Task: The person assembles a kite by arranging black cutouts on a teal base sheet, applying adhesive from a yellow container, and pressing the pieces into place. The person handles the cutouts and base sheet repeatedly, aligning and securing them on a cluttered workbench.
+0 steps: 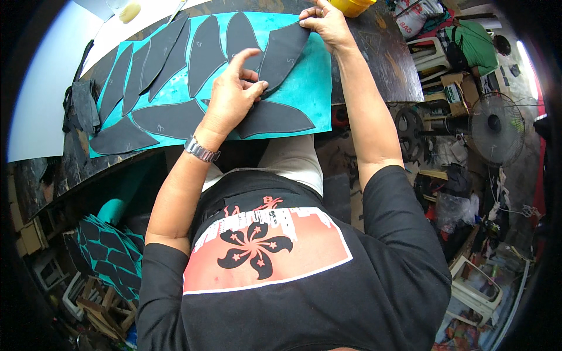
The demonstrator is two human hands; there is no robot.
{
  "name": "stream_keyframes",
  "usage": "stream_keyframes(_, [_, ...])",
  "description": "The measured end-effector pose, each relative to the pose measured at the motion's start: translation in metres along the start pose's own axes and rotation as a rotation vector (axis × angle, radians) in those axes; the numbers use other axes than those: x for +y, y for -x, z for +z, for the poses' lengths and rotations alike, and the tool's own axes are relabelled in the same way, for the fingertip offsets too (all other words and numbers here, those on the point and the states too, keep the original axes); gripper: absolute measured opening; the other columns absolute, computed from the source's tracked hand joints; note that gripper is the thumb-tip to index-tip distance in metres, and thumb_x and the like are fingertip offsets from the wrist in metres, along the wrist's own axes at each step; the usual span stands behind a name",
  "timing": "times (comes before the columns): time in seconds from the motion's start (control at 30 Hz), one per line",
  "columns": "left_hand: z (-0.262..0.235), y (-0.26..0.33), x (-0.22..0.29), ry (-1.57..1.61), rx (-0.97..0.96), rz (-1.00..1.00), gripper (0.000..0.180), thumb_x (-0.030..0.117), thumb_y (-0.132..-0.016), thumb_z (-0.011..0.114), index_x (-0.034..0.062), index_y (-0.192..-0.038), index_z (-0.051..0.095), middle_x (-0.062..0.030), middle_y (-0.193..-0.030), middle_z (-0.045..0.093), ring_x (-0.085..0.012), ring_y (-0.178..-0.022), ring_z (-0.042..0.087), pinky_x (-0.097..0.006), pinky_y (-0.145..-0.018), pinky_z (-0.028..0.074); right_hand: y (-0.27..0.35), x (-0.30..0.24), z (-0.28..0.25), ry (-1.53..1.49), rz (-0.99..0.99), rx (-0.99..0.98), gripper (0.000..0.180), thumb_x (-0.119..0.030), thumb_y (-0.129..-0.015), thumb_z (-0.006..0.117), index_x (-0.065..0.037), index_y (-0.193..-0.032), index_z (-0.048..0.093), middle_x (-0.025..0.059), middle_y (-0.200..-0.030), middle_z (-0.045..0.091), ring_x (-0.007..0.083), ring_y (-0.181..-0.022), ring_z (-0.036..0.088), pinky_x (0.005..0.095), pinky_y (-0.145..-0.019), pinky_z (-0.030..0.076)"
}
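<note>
A turquoise sheet [319, 111] lies on a dark worktable, with several black, leaf-shaped cut panels [206, 55] in two rows on it. The panels bear pale hand marks. At the upper right of the sheet, my right hand [329, 28] pinches the top corner of a black panel [284, 55] between thumb and fingers. This panel slants down toward my left hand [233, 92], whose thumb is by its lower end. My left fingers are spread, the index finger raised and curved. Beneath my left hand, two lower panels [275, 119] are partly covered.
A yellow container [352, 7] stands at the table's far edge. Black scraps [85, 105] hang at the left. Below the table on the left are a turquoise roll [112, 209] and a stack of panelled sheets [111, 257]. A fan [496, 128] and stools stand at right.
</note>
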State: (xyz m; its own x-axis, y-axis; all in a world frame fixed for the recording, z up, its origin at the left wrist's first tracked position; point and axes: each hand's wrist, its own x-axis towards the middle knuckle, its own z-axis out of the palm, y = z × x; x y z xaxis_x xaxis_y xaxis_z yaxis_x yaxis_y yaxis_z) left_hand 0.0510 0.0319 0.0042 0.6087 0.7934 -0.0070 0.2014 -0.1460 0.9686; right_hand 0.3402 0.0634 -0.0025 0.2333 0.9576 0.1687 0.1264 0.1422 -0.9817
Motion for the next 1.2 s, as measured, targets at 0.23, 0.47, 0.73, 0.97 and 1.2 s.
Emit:
stream_keyframes(0.23, [0.025,-0.01,-0.002,0.07,-0.066,0.06,0.024,0.005,-0.088,0.069,0.001,-0.112,0.072,-0.0079,-0.076,0.07,-0.0098,-0.063,0.064,-0.026,-0.063,0.053,-0.029,0.013,0.015,0.212,-0.109,0.028,0.062,0.011,-0.07,0.06,-0.006,-0.13,0.058,0.0035,-0.078,0.065,0.0105,-0.071,0.059,0.0249,-0.064,0.049])
stream_keyframes(0.47, [0.031,-0.02,-0.008,0.113,-0.119,-0.056,0.027,0.009,-0.094,0.067,0.0008,-0.12,0.069,-0.0042,-0.092,0.072,-0.0073,-0.077,0.066,-0.023,-0.068,0.056,-0.045,0.028,0.03,0.353,-0.106,0.014,0.061,0.009,-0.07,0.06,-0.008,-0.129,0.059,0.0035,-0.077,0.066,0.011,-0.07,0.06,0.0269,-0.063,0.05])
stream_keyframes(0.73, [0.028,-0.019,-0.007,0.169,-0.128,-0.028,0.025,0.012,-0.096,0.065,0.0084,-0.12,0.071,-0.0001,-0.095,0.069,-0.0052,-0.08,0.061,-0.023,-0.072,0.055,-0.044,0.017,0.02,0.24,-0.091,0.041,0.064,0.009,-0.07,0.064,-0.009,-0.131,0.058,0.0023,-0.078,0.065,0.0107,-0.072,0.059,0.0268,-0.066,0.05])
stream_keyframes(0.97, [0.032,-0.022,-0.007,0.296,-0.098,-0.005,0.022,0.01,-0.095,0.064,0.0081,-0.115,0.073,0.0012,-0.089,0.071,-0.0059,-0.074,0.061,-0.023,-0.067,0.053,-0.051,0.001,0.01,0.201,-0.072,0.018,0.071,0.008,-0.07,0.069,-0.007,-0.137,0.054,0.0077,-0.089,0.064,0.0136,-0.076,0.061,0.0266,-0.067,0.052])
stream_keyframes(1.2, [0.033,-0.025,-0.007,0.15,-0.124,-0.062,0.023,0.008,-0.096,0.061,0.0056,-0.116,0.072,-0.0047,-0.089,0.073,-0.0091,-0.077,0.068,-0.026,-0.068,0.056,-0.058,0.025,0.027,0.201,-0.017,-0.071,0.074,0.007,-0.07,0.067,-0.009,-0.141,0.054,0.0037,-0.082,0.065,0.012,-0.073,0.061,0.0266,-0.065,0.052])
